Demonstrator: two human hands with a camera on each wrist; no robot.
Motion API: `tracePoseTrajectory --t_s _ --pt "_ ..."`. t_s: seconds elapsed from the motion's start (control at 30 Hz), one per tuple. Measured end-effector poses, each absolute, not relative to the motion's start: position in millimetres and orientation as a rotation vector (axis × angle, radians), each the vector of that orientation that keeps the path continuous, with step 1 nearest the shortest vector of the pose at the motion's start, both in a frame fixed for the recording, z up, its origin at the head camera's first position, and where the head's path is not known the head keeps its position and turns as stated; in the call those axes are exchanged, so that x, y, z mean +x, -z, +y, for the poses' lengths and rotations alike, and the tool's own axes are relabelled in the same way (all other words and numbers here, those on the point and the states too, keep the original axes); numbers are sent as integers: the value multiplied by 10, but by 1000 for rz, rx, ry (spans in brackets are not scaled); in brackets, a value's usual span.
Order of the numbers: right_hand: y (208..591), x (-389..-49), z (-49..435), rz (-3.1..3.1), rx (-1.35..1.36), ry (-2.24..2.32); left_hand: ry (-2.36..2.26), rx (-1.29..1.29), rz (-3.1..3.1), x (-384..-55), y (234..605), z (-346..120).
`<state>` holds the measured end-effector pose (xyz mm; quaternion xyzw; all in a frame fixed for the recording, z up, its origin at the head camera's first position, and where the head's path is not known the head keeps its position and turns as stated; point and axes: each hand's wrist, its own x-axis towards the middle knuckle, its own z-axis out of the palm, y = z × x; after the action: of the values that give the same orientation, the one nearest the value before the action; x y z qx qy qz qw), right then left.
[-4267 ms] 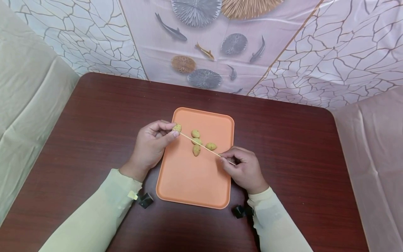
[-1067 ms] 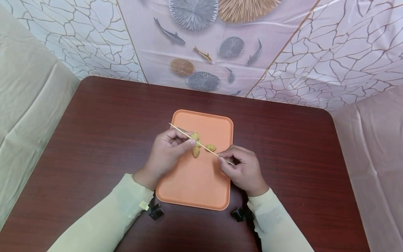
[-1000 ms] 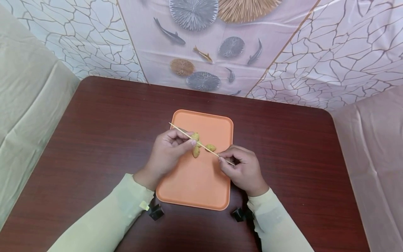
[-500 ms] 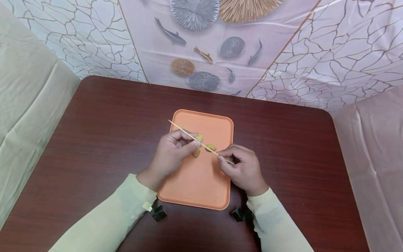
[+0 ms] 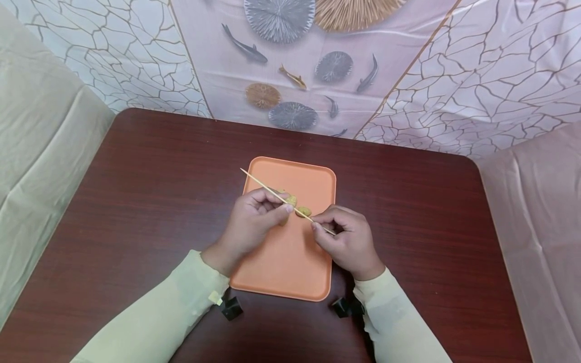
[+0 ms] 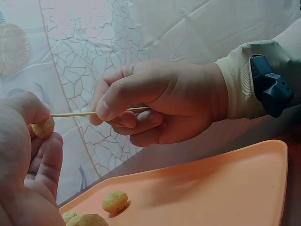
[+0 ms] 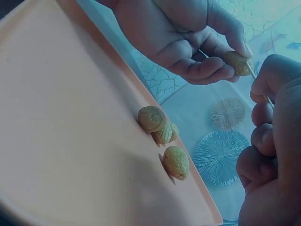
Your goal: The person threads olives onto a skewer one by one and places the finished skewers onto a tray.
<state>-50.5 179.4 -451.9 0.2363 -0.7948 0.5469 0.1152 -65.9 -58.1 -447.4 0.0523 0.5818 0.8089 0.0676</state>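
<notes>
My left hand pinches a small yellow-green oval fruit between thumb and fingers. A thin wooden skewer runs through or along this fruit; its far end sticks out past the left hand to the upper left. My right hand pinches the skewer near its other end, fingers curled. Both hands are above an orange tray. On the tray lies a separate fruit, with several more fruits clustered beside it, mostly hidden by the left hand in the head view.
The tray rests on a dark reddish-brown table. Behind the table hangs a patterned cloth, with plain drapes at the sides. Small black wrist cameras sit at both cuffs.
The fruit in my left hand has moved from the skewer's far tip down toward my right hand. More bare skewer now sticks out beyond it. My right hand has barely moved.
</notes>
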Motion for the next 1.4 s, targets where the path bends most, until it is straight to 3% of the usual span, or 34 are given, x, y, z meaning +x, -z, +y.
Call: tracePoseTrajectory --t_s 1.4 --pt "4452 -509 1718 -2301 696 -1626 -2347 219 1810 -585 4462 -428"
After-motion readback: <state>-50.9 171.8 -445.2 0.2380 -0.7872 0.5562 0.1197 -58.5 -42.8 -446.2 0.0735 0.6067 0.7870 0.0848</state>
